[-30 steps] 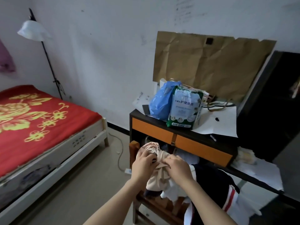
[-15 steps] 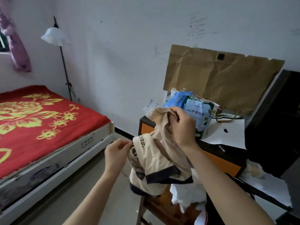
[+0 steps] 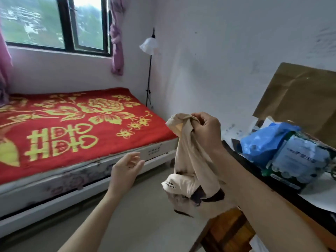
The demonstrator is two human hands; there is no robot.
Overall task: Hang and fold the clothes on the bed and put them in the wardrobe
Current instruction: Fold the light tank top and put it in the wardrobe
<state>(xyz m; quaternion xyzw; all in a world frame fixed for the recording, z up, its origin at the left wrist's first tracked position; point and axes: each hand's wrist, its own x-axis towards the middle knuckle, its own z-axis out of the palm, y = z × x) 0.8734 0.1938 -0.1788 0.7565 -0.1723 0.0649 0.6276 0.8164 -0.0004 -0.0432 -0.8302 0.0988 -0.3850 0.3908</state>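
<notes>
Limply, a crumpled, dark-trimmed beige garment (image 3: 190,160) in the gripping right hand (image 3: 207,132); left hand (image 3: 125,171) slack-fingered, empty.

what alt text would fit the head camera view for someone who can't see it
A person's right hand grips a bunched beige garment in the air, the left hand open beside it. Behind is a bed with a red floral cover.

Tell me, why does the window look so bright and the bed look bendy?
Head view: daylight makes the top of the window glow white; the wide-angle lens bows the bed frame; the blue bag looks smeared, the beige garment sharper.
</notes>
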